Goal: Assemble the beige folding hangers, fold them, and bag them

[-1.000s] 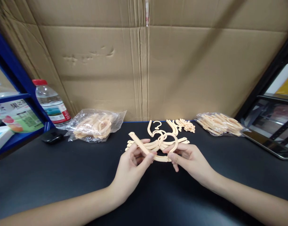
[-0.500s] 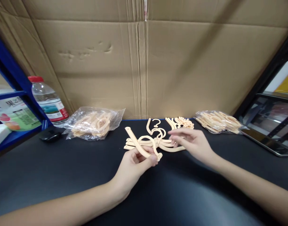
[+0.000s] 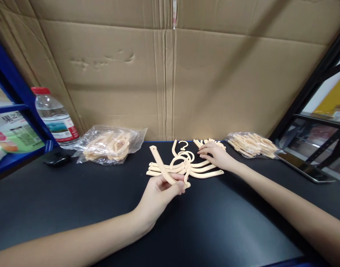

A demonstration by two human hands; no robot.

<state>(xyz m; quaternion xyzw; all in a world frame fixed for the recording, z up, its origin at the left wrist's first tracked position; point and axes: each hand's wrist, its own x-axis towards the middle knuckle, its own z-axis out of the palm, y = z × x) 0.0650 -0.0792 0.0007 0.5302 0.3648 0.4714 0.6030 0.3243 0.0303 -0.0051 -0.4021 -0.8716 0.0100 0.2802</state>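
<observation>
Cream plastic forms the curved hanger part (image 3: 161,167) that the left hand (image 3: 159,194) holds in a closed grip. Thumb and fingers pinch its lower end just above the black counter (image 3: 75,200), and its upper end tilts up to the left, in front of a flat stack of hangers (image 3: 203,172). The right hand (image 3: 217,155) lies farther back, fingertips touching a heap of loose pieces (image 3: 214,142); whether its grip has closed on one I cannot tell. A left bag (image 3: 109,146) and a right bag (image 3: 252,144) of similar parts lie against the cardboard wall (image 3: 170,81).
</observation>
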